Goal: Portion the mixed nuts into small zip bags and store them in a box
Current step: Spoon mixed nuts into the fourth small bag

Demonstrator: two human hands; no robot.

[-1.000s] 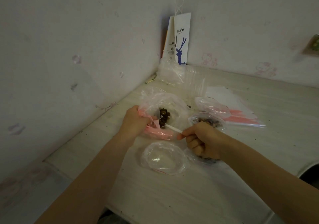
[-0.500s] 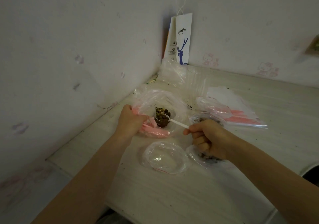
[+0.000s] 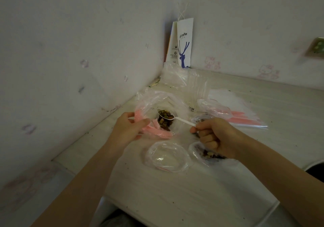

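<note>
A large clear bag [image 3: 157, 100] with a pink zip strip stands open on the table, and dark mixed nuts [image 3: 164, 122] lie in its bottom. My left hand [image 3: 127, 127] grips the bag's pink rim. My right hand [image 3: 213, 136] pinches the handle of a white plastic spoon [image 3: 177, 119], whose bowl is heaped with nuts just above the pile. In front of the big bag an empty small zip bag [image 3: 167, 156] stands open. A small bag with nuts [image 3: 208, 155] sits partly hidden under my right hand, and another [image 3: 201, 120] behind it.
A stack of flat zip bags [image 3: 242, 114] with pink strips lies at the right. Crumpled clear plastic [image 3: 175, 77] and a white coffee paper bag [image 3: 182, 43] stand in the wall corner. The table's front edge [image 3: 175, 214] is near me. A dark round object [image 3: 315, 172] shows at the right edge.
The spoon has gone deeper into the big bag and come up loaded with nuts. My left hand shifted left along the pink rim, pulling the mouth wider.
</note>
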